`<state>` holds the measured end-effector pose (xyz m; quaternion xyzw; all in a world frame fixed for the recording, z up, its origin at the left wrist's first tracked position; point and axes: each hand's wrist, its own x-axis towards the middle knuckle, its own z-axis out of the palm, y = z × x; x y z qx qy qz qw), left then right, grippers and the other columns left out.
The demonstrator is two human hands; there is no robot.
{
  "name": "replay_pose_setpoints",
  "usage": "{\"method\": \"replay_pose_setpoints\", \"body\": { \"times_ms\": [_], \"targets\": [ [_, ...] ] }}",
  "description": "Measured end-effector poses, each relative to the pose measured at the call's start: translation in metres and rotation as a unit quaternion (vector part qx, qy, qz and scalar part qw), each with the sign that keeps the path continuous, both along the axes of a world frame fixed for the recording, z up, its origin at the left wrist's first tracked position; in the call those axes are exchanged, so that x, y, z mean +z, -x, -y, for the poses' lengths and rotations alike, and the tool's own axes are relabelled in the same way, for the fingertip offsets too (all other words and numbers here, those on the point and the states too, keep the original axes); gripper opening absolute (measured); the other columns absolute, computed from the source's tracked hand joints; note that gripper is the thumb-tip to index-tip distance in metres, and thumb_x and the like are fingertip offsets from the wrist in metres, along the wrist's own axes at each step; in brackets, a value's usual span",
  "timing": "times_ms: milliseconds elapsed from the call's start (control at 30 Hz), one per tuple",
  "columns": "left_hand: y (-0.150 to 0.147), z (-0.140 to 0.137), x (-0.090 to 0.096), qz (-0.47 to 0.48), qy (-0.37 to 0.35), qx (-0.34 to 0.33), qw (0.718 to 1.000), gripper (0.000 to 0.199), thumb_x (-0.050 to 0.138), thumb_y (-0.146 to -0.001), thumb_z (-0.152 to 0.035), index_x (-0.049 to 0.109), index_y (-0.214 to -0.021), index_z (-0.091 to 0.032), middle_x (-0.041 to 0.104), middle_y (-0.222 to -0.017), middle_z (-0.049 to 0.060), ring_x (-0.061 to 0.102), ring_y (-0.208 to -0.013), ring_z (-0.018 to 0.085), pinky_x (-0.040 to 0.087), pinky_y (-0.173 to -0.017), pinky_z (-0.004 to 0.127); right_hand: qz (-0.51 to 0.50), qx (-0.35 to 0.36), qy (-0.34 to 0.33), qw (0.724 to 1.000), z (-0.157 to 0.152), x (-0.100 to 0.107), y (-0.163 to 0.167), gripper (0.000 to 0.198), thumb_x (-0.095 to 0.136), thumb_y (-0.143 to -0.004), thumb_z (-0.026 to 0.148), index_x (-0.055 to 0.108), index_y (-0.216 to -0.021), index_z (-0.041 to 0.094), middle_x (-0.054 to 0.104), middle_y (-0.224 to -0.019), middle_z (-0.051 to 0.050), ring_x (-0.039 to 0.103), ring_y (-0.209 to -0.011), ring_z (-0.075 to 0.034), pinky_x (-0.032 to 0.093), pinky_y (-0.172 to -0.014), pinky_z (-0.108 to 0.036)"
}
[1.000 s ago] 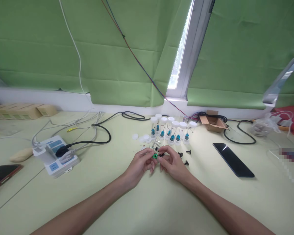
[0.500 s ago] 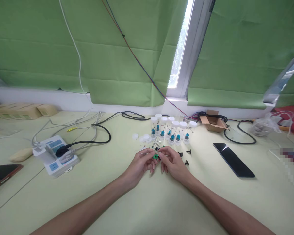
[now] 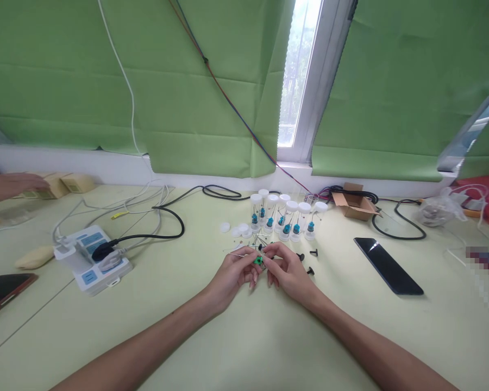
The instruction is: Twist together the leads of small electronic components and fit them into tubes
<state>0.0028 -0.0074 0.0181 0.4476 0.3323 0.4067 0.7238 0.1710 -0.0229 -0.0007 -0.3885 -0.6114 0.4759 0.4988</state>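
Observation:
My left hand (image 3: 237,269) is closed in a pinch on a small green plastic part (image 3: 258,260). A thin metal rod (image 3: 237,254) sticks out leftward along its fingers. My right hand (image 3: 286,269) meets it from the other side, thumb and fingers pressed together at the green part's right edge; what they hold is hidden. Just beyond the hands lie loose metal rods (image 3: 262,239) and white round caps (image 3: 236,232). Several clear tubes (image 3: 286,225) with white lids stand behind, holding teal pieces on thin rods. Small black T-shaped pieces (image 3: 311,271) lie right of my right hand.
A white power strip (image 3: 101,260) with plugs and cables is at left. A black phone (image 3: 387,266) lies at right, with an open cardboard box (image 3: 354,206) behind it. At far left another person's hand (image 3: 20,184) reaches over cream-coloured blocks (image 3: 77,183).
Another person's hand has come in at the far left over the blocks. The blind's edge has shifted left, showing more window. My hands have barely moved; the green part has turned slightly.

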Motion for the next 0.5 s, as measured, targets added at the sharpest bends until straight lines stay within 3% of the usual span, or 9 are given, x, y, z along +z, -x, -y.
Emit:
{"method": "replay_pose_setpoints", "body": {
  "times_ms": [233,500],
  "targets": [
    [0.0001,0.0,-0.001,0.002,-0.006,-0.008,1.0,0.022,0.069,-0.081,-0.037,0.061,-0.08,-0.016,0.063,-0.063,0.003,0.053,-0.048,0.01,0.042,-0.045,0.022,0.014,-0.006,0.002,1.0,-0.0013,-0.0004,0.0019,0.033,0.05,-0.092,0.052,0.054,-0.098,0.02,0.056,-0.065,0.003,0.052,-0.043,-0.01,0.04,-0.039,-0.022],
    [-0.0018,0.001,0.0016,0.007,0.0,0.012,1.0,0.023,0.069,-0.08,-0.036,0.06,-0.079,-0.015,0.061,-0.063,0.002,0.052,-0.049,0.01,0.043,-0.044,0.022,-0.002,0.007,0.013,1.0,0.0004,0.0006,-0.0003,0.027,0.063,-0.085,0.041,0.053,-0.103,0.023,0.056,-0.102,-0.003,0.056,-0.056,-0.009,0.044,-0.045,-0.023]
  ]
}}
